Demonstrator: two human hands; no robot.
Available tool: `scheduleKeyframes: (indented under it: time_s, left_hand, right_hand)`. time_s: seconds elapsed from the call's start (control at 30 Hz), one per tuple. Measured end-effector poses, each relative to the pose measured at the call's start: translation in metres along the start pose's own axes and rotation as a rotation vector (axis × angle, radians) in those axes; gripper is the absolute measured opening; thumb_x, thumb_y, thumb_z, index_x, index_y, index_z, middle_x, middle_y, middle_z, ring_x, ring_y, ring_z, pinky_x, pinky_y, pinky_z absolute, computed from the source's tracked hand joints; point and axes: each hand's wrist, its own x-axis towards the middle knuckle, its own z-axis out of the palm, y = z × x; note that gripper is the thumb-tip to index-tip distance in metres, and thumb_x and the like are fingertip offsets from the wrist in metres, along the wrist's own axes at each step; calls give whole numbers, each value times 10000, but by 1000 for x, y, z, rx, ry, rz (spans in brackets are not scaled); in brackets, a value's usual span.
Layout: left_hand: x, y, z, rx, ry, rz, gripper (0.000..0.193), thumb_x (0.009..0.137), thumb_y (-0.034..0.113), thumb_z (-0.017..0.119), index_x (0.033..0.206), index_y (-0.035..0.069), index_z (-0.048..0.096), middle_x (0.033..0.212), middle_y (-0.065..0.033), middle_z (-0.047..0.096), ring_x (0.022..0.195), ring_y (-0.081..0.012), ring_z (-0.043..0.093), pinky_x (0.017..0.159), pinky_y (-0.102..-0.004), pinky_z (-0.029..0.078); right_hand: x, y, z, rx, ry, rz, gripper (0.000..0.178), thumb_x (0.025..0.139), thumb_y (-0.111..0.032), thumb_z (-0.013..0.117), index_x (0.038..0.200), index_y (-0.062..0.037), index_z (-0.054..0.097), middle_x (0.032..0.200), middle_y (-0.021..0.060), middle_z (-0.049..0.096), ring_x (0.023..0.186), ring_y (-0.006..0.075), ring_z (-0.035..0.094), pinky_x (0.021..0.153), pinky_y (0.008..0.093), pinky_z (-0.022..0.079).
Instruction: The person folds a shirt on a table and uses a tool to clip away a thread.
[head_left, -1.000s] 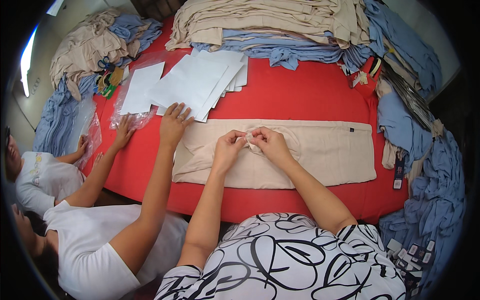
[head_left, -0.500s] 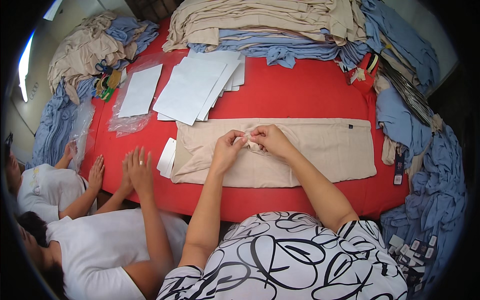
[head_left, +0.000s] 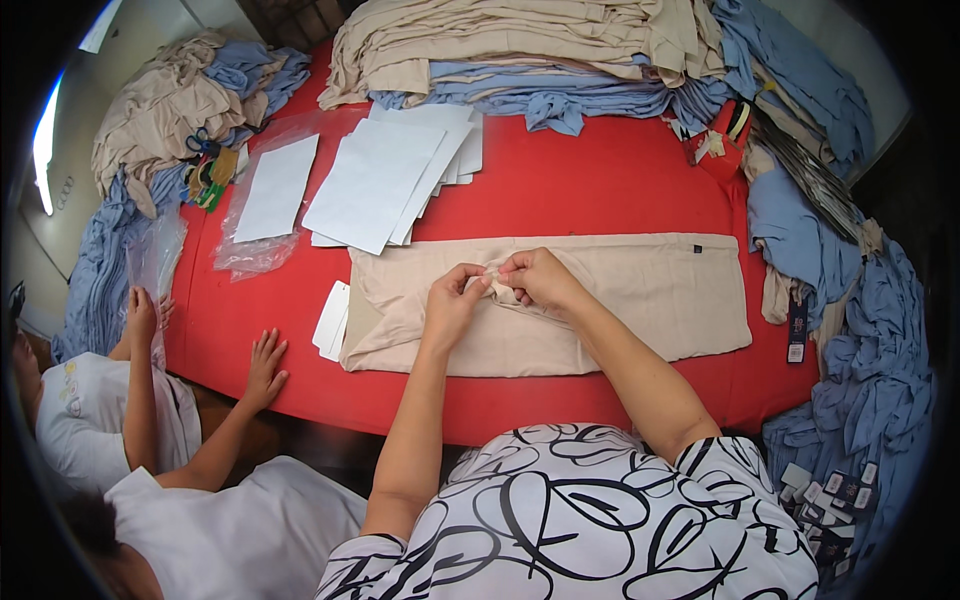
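Beige garment (head_left: 650,300) lies flat on the red tabletop (head_left: 590,190). Left hand (head_left: 453,303) and right hand (head_left: 545,281): each grip clamped on a pinch of garment cloth. White cards (head_left: 332,322) sit just beside the garment's left end; paper sheets (head_left: 375,185) lie beyond that end; blue clothes (head_left: 865,350), to the garment's right

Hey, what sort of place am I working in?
Likely a garment finishing or packing workshop: stacked beige and blue cloth garments, small rectangular dark-and-white tags, and a flat beige cloth garment laid on a red-covered table.
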Motion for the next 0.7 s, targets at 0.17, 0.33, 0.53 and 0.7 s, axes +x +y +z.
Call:
scheduleKeyframes:
  time_s: [0.17, 0.33, 0.53, 0.7]
  left_hand:
    - [0, -2, 1, 30, -34, 76, 150, 901, 114, 667, 968, -16, 634, 819, 21, 574, 764, -58, 479, 691, -216, 402]
    - [-4, 0, 3, 21, 3, 44, 152, 898, 110, 667, 972, -19, 631, 830, 20, 582, 776, -55, 486, 702, -212, 403]
    - [-3, 5, 3, -32, -7, 37, 143, 899, 99, 663, 969, -21, 632, 852, 10, 609, 794, -60, 513, 717, -207, 413]
    - [-4, 5, 1, -12, -18, 32, 151, 895, 120, 674, 965, -7, 630, 891, 1, 606, 851, -73, 514, 764, -230, 412]
  right_hand:
    - [1, 7, -4, -156, 21, -109, 150, 883, -144, 637, 850, -5, 682, 650, 23, 585, 541, 88, 507, 487, 269, 418]
    - [-2, 7, -2, -274, 49, -173, 162, 920, -169, 628, 893, -16, 674, 674, -12, 562, 588, 57, 496, 514, 224, 419]
    - [-9, 5, 2, -143, 11, -124, 120, 897, -144, 658, 891, -25, 677, 683, -17, 563, 598, 60, 501, 527, 218, 438]
    - [-1, 3, -5, -16, -59, -26, 75, 879, -105, 668, 857, -34, 674, 685, -9, 569, 596, 66, 492, 520, 220, 422]
